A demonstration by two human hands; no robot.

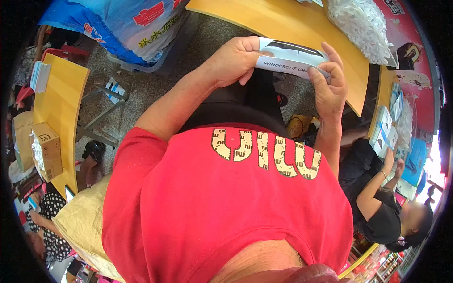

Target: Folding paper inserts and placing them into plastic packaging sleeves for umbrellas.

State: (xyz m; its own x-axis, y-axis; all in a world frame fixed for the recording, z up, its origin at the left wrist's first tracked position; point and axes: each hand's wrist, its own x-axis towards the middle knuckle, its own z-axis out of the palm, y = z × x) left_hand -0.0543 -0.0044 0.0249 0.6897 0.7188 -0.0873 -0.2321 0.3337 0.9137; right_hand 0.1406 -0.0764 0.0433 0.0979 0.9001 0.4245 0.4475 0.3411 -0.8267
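Between my hands is a white printed paper sleeve or folded card [293, 56] that bears a picture of a black umbrella and some writing. My left hand [235, 62] grips its left end, with the thumb over the front. At the right end, my right hand [329, 79] pinches the lower edge between thumb and fingers, while one finger points up. The piece is held in the air before me, near the edge of a yellow wooden table [283, 21]. What lies behind it is hidden.
A clear bag of white pieces [361, 28] sits on the table. A plastic tub [155, 65] with a blue-and-white sack [124, 32] stands ahead left. Another table [60, 95] carries a cardboard box [47, 152]. Seated at right, a person [375, 212] handles printed cards [382, 131].
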